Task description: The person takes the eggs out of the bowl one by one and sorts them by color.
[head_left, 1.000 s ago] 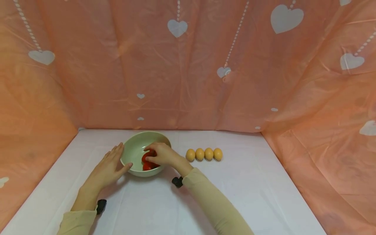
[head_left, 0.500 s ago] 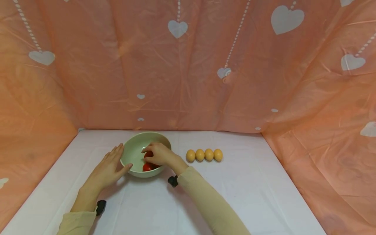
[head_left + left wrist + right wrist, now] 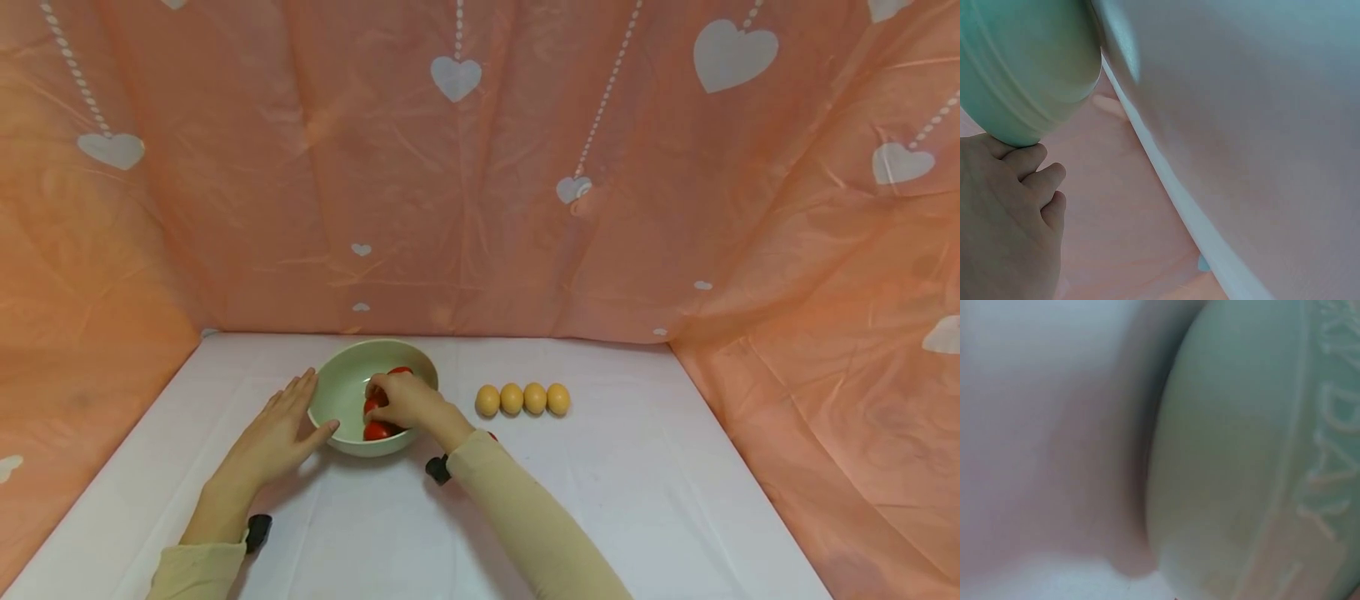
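Observation:
A pale green bowl [image 3: 341, 392] stands at the left of the white table with several red tomatoes [image 3: 377, 431] inside. My left hand [image 3: 273, 437] rests against the bowl's left side, fingers straight, thumb at the near rim. In the left wrist view, the fingertips touch the bowl's outer wall. My right hand [image 3: 408, 402] reaches over the right rim into the bowl, its thumb and fingers bent round a tomato [image 3: 371, 406]. Part of that tomato is hidden by the hand. The right wrist view shows only the bowl's outside, with raised letters.
Several yellow-brown eggs [image 3: 522, 400] lie in a row right of the bowl. A bit of something red [image 3: 492, 436] shows past the right sleeve [image 3: 517, 500], mostly hidden. Orange cloth [image 3: 480, 208] with white hearts surrounds the table's back and sides.
My right hand has shifted slightly within the bowl and its fingers have drawn in round a tomato. A tomato behind the hand and something red beside the sleeve now show. My left hand stays put.

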A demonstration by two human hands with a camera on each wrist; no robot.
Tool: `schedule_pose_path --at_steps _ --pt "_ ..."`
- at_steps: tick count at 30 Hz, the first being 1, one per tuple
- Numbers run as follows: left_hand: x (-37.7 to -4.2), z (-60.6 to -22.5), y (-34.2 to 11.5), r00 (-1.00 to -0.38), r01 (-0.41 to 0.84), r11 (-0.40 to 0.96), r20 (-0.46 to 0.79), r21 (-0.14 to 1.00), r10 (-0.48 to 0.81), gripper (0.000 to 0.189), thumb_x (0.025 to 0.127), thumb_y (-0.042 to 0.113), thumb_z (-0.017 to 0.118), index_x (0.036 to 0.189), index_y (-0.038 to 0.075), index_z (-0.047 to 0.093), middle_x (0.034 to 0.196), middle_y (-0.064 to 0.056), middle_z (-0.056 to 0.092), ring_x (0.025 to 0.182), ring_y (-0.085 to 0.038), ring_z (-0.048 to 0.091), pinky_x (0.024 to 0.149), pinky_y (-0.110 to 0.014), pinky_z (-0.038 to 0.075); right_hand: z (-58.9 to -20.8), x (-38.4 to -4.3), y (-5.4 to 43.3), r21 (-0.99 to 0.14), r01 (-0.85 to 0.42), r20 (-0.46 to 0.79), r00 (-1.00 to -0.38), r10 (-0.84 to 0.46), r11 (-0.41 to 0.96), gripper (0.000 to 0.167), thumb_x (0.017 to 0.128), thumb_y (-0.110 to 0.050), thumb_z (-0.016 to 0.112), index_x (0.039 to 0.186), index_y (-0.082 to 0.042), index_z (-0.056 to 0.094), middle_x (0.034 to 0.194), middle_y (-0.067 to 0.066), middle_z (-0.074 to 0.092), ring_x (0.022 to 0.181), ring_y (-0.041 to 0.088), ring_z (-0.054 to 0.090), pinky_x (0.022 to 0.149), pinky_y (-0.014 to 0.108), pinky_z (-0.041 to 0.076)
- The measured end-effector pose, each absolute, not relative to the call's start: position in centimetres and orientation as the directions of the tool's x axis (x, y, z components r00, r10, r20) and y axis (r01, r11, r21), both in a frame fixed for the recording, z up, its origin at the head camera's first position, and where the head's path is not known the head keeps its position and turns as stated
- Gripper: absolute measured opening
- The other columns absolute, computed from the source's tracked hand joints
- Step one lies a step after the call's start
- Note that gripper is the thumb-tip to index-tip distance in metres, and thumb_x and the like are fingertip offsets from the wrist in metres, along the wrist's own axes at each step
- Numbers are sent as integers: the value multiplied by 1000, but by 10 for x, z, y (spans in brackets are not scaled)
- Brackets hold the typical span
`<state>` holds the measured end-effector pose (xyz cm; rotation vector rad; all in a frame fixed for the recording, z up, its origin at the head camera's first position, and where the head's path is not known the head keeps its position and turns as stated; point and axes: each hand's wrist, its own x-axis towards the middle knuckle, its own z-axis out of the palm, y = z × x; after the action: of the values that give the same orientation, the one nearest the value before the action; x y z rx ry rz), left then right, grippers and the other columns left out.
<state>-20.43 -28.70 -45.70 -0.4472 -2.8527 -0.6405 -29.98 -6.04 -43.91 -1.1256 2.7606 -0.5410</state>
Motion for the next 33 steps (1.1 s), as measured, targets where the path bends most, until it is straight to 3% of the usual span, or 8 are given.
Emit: schedule_pose_path --at_steps 7,18,33 --pt "-204 -458 -286 -938 326 866 240 378 248 92 102 50 61 159 -12 24 166 -33 23 151 -52 25 123 -64 21 -440 -297 -59 -349 -649 29 -729 -684 676 40 94 -34 80 128 -15 71 119 -3 73 107 8 66 93 18 51" --pt "-206 -458 -287 -937 332 867 240 371 256 92 103 50 59 159 -12 22 165 -33 23 151 -52 25 124 -64 21 -433 -291 -54 -330 -720 130 -675 -726 610 37 98 -28 75 131 -11 70 130 2 71 122 14 64 105 19 47" --pt "-206 -458 -287 -938 328 868 236 373 253 92 103 49 60 159 -12 22 166 -33 22 151 -52 24 123 -65 20 -424 -276 -30 -415 -713 250 -686 -683 565 40 97 -30 77 132 -13 69 131 3 69 120 13 64 102 17 48"
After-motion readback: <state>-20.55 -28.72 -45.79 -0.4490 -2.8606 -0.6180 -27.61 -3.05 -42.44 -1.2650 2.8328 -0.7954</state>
